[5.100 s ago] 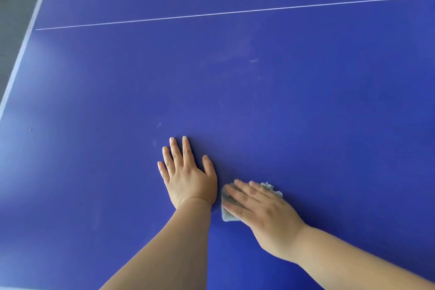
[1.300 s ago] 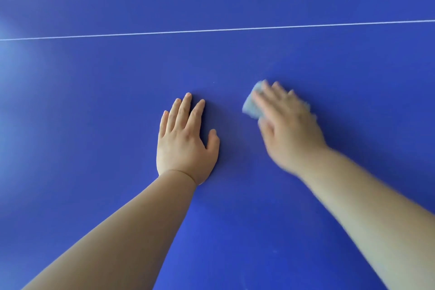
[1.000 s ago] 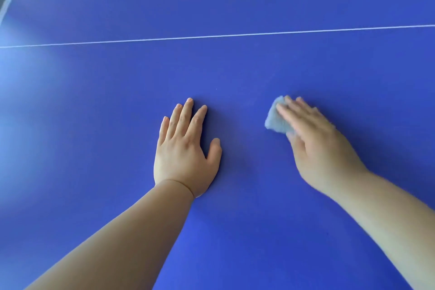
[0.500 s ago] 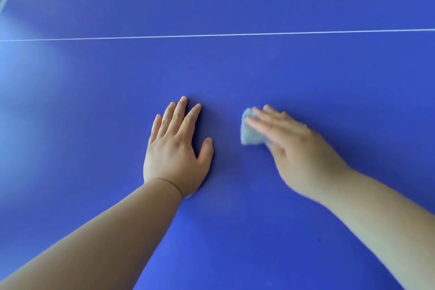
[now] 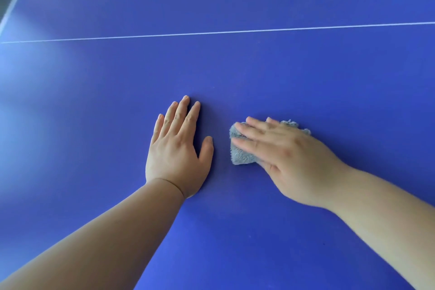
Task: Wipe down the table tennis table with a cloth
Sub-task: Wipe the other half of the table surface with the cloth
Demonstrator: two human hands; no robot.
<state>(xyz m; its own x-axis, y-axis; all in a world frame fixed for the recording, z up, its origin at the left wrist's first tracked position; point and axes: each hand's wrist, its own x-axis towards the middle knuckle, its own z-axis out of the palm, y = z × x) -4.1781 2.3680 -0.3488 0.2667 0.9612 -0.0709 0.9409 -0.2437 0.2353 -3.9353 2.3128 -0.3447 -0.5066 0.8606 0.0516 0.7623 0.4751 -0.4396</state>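
Pressing the cloth [image 5: 242, 155] under flat fingers [image 5: 255, 130], the right hand [image 5: 294, 160] sits beside the splayed left hand [image 5: 175, 158], seemingly not touching.

The table [image 5: 306, 73] is flat, open blue surface in front of both hands as far as the white line [image 5: 211, 33] and beyond it. It is open also to the right, and to the left up to the edge [image 5: 16, 0] at the far corner. The left hand [image 5: 176, 153] lies flat just beside the cloth [image 5: 242, 156], which is under the right hand [image 5: 287, 160]. Only a narrow gap is between the thumb and the cloth, so each hand blocks the other's way inward.
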